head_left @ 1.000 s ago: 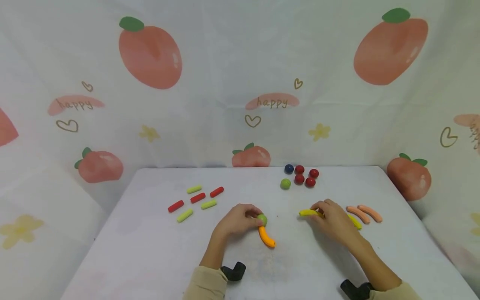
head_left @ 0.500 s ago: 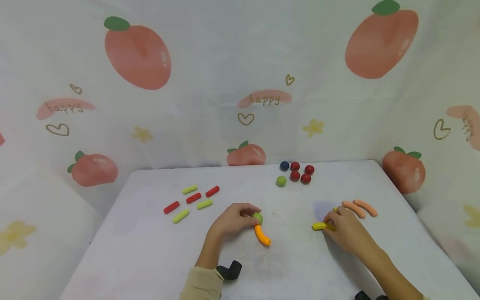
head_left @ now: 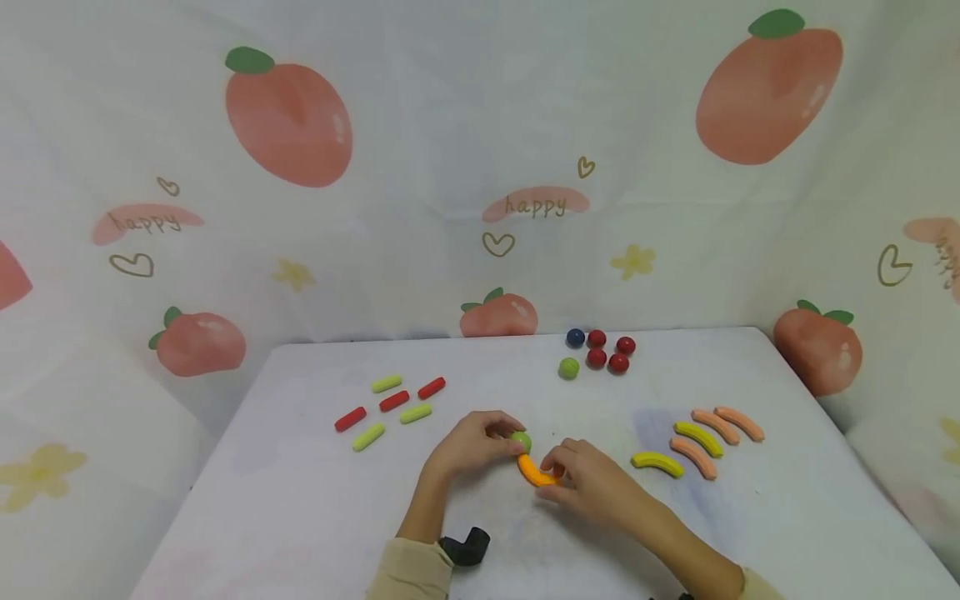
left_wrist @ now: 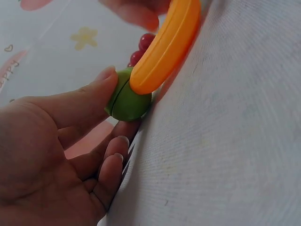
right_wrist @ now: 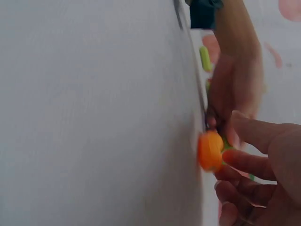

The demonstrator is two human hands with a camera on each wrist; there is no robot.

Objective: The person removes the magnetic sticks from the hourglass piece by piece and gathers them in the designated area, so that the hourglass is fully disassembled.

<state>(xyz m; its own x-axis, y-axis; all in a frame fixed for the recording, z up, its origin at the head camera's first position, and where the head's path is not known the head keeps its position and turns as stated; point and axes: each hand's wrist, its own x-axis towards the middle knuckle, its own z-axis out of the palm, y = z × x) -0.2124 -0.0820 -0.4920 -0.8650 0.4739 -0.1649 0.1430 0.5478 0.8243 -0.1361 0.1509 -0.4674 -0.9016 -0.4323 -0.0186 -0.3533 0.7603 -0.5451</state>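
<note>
My left hand (head_left: 472, 446) pinches a small green ball (head_left: 522, 442) between thumb and fingers, down at the table surface. In the left wrist view a dark seam runs round the green ball (left_wrist: 129, 104). Against the ball lies one end of an orange curved, banana-like piece (head_left: 529, 470). Around that piece's other end is my right hand (head_left: 596, 487), thumb and fingers spread apart. The right wrist view has the orange piece (right_wrist: 209, 150) just beyond the right fingertips, blurred, with a gap between thumb and fingers.
Two yellow curved pieces (head_left: 657, 464) and several peach-coloured ones (head_left: 693, 457) lie at the right. Red balls (head_left: 597, 358), a blue ball (head_left: 575, 337) and another green ball (head_left: 568, 368) sit at the back. Red sticks (head_left: 394, 401) and light-green sticks (head_left: 368, 437) lie at the left.
My right hand has let go of a yellow curved piece, which now lies left of the peach ones, and has moved left to the orange piece. The left hand still holds the green ball.
</note>
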